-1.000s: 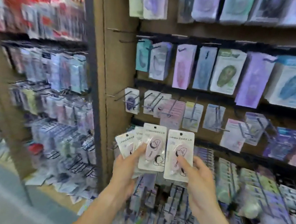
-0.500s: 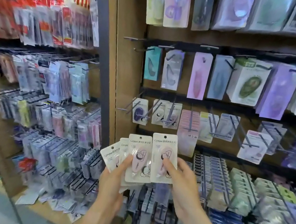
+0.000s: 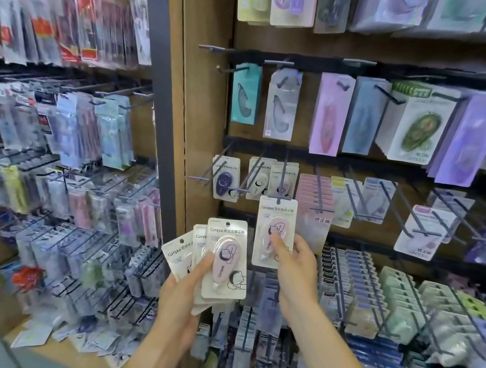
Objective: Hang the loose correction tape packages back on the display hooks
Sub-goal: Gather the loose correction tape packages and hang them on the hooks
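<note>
Blurry pen packs (image 3: pixel 81 11), prob., hang on left rack (image 3: pixel 153 82).

We see an evenly lit shop scene, bright enough for print to read on the package (image 3: pixel 274 231) pinched in the right hand (image 3: pixel 297 264) and on the fanned packages (image 3: pixel 225 263) gripped by the left hand (image 3: pixel 183 301); both are sharp. No single source shows, and shadows under the hands are faint and soft. Above the right hand's grip, pale glare washes over the glossy hanging packs (image 3: pixel 385 6). Far left of the left hand's grip, the red-topped packs (image 3: pixel 40 11) smear with blur. Below and right of the grips, boxes (image 3: pixel 446 337) soften, and hooks and shelf lines bow toward the edges.
</note>
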The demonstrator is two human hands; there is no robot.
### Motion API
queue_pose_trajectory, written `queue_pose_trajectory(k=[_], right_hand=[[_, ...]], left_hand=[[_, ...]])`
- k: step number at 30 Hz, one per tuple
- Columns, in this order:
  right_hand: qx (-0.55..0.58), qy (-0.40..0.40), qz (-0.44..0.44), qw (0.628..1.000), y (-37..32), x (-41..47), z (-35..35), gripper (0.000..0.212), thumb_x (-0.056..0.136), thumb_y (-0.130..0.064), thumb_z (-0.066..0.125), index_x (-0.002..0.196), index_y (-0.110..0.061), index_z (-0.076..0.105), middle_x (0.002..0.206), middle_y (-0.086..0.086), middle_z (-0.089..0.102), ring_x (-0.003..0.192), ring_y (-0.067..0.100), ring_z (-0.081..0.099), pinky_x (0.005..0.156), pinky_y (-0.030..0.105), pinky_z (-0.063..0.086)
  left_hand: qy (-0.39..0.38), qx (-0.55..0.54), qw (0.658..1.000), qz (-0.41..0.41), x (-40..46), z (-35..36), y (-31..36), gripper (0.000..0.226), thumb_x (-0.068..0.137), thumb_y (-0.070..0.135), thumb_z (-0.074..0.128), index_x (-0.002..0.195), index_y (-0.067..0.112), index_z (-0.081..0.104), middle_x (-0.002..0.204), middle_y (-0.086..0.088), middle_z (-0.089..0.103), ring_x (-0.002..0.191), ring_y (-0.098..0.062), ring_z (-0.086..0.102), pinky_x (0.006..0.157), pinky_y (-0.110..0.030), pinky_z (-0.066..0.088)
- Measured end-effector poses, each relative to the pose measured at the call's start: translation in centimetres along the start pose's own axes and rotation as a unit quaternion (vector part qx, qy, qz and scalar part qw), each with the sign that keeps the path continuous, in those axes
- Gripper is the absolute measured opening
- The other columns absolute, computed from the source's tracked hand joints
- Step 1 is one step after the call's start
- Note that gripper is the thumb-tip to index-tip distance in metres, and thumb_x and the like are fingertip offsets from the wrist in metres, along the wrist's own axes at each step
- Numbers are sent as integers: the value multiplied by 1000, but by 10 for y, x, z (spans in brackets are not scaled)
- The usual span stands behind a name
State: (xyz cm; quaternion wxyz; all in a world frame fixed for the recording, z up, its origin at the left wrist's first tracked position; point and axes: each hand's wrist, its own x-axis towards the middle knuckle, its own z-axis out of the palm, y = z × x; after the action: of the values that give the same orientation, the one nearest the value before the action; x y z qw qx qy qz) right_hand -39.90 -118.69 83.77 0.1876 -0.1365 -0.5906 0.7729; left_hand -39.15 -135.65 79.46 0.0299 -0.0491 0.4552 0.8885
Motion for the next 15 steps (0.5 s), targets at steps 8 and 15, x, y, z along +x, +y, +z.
queue_pose_trajectory(k=[8,15], right_hand=[[71,88,121,986,2,29,23,15,90,-27,78,99,-17,72,98,3,77,92,21,74,85,39,61],[218,186,238,928,-5,91,70,61,74,-37,90,120,-12,60,117,8,68,107,27,66,92,41,55]], left_hand=[[5,5,1000,-3,7,0,4,45,90,21,76,134,17,69,128,-13,74,122,-39,68,110,-63,46],[-1,15,1000,-15,5,4,8,54,81,29,79,133,18,69,123,-13,76,114,-38,72,86,-49,60]])
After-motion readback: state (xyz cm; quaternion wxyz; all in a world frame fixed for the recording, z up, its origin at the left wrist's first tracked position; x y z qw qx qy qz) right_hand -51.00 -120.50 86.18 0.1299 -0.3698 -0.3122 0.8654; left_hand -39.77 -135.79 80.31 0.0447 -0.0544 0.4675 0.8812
